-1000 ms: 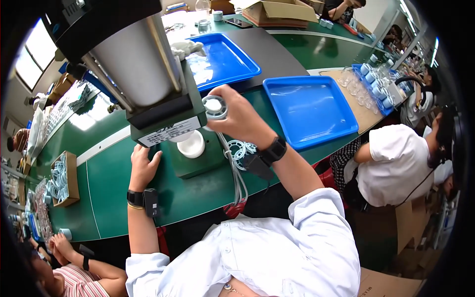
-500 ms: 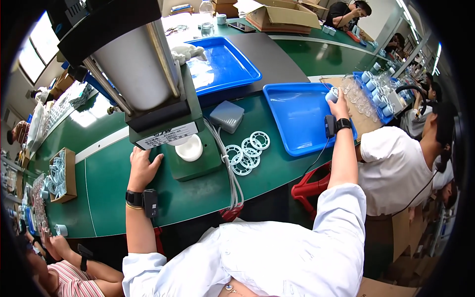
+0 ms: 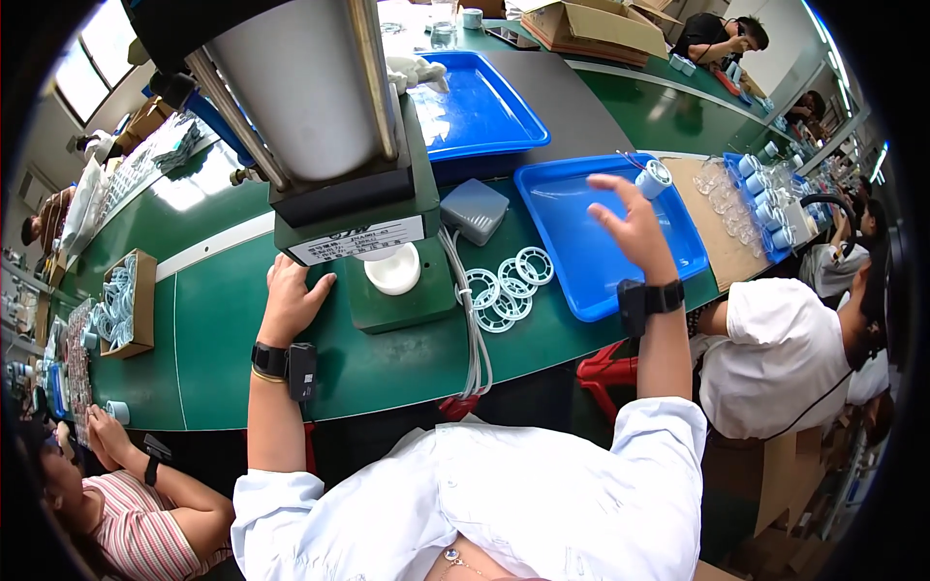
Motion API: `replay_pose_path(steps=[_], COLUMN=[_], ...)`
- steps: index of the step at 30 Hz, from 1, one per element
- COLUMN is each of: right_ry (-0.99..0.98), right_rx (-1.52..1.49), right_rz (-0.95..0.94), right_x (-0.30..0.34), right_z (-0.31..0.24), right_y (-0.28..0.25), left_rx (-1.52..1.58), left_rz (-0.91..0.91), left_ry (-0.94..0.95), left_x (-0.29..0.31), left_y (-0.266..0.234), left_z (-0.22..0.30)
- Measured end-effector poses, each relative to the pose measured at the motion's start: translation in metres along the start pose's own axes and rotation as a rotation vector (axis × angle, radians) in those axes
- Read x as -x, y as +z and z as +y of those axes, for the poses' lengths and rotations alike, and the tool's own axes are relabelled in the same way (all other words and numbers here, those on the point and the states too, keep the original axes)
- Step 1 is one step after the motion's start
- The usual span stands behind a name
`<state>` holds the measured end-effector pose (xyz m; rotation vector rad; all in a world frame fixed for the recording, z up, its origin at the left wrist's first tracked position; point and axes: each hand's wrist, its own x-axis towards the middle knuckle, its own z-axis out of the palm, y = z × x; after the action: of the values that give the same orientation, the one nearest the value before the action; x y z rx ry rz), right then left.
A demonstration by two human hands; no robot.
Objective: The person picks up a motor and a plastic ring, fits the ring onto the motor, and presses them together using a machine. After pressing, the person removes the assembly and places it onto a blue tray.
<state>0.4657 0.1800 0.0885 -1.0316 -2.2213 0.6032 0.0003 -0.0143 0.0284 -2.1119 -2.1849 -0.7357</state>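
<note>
My right hand hovers over a blue tray, its thumb and fingers spread and holding nothing. A pale, short cylindrical part with thin red wires stands at the far right corner of that tray, a little beyond my fingers. On the table, my left hand rests against the left side of a green bench press; its thumb points out and its fingertips are partly hidden by the machine. A white round cup-shaped holder sits on the press base, below the press head.
Several pale plastic rings lie beside grey cables. A grey box stands behind them, before another blue tray. At right, cardboard holds clear cups. Co-workers sit at both sides. A carton of pale parts stands left.
My right hand has let go of the cylindrical part and drawn back toward me, its fingers opening. My left hand stays beside the press. The whole view has shifted slightly.
</note>
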Motion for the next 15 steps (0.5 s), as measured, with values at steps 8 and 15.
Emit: replay_pose_path(steps=[8,15], right_ry=[-0.079,-0.027], right_rx=[0.464,0.435], right_rz=[-0.264,-0.443], right_x=[0.033,0.016], right_z=[-0.064,-0.078], right_y=[0.054,0.059], left_rx=[0.087,0.073], left_rz=[-0.116,-0.138], left_ry=[-0.098,-0.086], left_x=[-0.008,-0.004], left_y=[-0.004,-0.004], left_z=[0.010,0.006])
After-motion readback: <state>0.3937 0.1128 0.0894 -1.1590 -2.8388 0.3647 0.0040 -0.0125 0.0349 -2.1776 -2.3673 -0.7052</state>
